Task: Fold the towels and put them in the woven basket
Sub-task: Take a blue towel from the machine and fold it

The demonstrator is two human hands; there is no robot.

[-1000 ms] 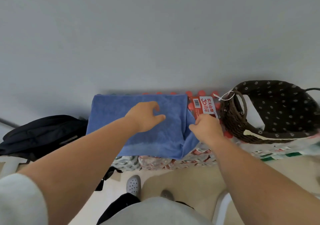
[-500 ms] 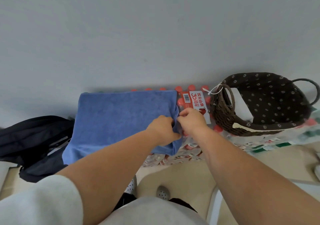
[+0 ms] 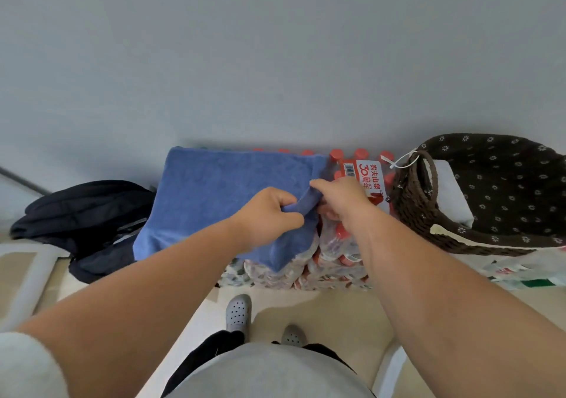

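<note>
Nearest, at the bottom of the frame, is the person's grey shirt (image 3: 269,373), and just past it two grey perforated clogs (image 3: 238,311) stand on the beige floor (image 3: 330,315). Both bare forearms reach up from the lower corners and meet at the middle of the frame.

The left grip (image 3: 269,216) has its fingers curled round the right-hand edge of the blue towel (image 3: 220,189), with a fold of cloth bunched up out of the fist. The right grip (image 3: 340,198) sits just beside it, almost touching, and pinches the same edge between thumb and forefinger a little higher up.

The towel lies spread across the top of a shrink-wrapped pack of red-capped bottles (image 3: 337,244). Its near edge hangs down over the front of the pack, and its lower left corner droops toward a black backpack (image 3: 82,213) slumped on the floor at the left. A red and white label (image 3: 366,177) shows on the pack, right of the hands.

At the right of the frame stands the woven basket (image 3: 410,207), dark brown with a flowered lining (image 3: 505,189) and a white tie (image 3: 401,160) on its handle. It rests on white packaging with red and green print (image 3: 536,272). A pale folded cloth (image 3: 450,192) lies inside it.

Behind everything is a plain grey wall (image 3: 275,60).
</note>
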